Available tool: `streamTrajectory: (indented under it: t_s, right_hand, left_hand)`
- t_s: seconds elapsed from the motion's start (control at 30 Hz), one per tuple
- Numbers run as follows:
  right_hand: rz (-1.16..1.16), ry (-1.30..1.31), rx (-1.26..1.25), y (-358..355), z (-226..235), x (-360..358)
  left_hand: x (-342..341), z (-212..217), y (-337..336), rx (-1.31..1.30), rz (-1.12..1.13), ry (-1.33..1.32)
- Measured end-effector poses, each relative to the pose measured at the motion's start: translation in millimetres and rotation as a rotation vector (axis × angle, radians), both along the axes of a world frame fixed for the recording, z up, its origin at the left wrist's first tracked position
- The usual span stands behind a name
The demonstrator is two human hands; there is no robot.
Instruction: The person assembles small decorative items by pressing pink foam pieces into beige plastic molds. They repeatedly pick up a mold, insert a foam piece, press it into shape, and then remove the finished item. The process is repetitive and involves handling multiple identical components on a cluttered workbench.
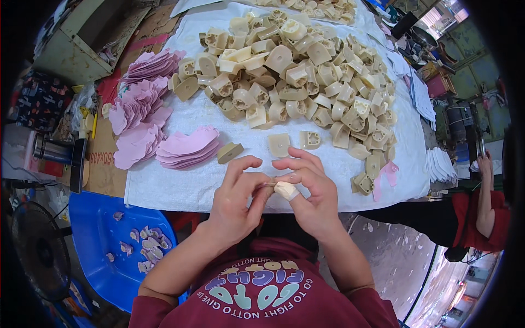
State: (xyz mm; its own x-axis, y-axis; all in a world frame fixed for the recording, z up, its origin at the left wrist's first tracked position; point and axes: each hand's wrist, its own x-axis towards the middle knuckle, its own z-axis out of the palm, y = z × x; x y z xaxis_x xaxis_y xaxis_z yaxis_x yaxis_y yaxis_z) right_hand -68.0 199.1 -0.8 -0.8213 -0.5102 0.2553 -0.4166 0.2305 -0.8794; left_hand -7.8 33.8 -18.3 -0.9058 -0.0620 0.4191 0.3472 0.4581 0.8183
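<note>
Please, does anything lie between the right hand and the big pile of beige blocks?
Yes: a squarish block and a hollowed block lie on the white cover between the right hand and the pile.

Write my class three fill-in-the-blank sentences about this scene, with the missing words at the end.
1. The pink stacks lie to the ____ of the beige pile.
2. The plastic tub is ____ in colour.
3. On the right hand, a pale covering wraps the ____.

Missing words: left; blue; thumb.
</note>
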Motion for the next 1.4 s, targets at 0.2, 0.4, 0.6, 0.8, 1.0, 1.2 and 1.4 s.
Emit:
streamTrajectory:
  t_s: [0.2,0.4,0.6,0.8,1.0,1.2,1.4]
  right_hand:
    - [-0.198,0.530,0.149,-6.3,-2.5,15.4]
    - [-0.008,-0.469,-0.431,-15.1,-13.1,23.9]
    - [0.159,-0.611,-0.504,-24.5,-14.4,26.7]
    - [0.091,-0.482,-0.430,-31.4,-15.0,22.2]
    - [0.133,-0.600,-0.273,-24.3,-8.6,17.0]
    - [0.199,-0.241,-0.115,-23.8,-14.7,13.7]
    - [0.188,0.032,0.057,-13.3,-3.5,2.2]
  left_hand:
    - [6.3,-0.8,3.1,1.488,-0.238,-0.674]
    - [11.9,12.3,3.1,1.454,-0.285,-0.628]
    - [7.0,26.6,21.1,1.417,-0.058,-0.478]
    - [4.9,4.4,24.0,0.872,0.016,-0.326]
    - [-0.8,17.8,15.0,1.246,-0.056,-0.463]
    - [-4.6,2.0,0.2,1.191,-0.188,-0.583]
    - [3.4,11.9,-6.4,1.251,-0.407,-0.588]
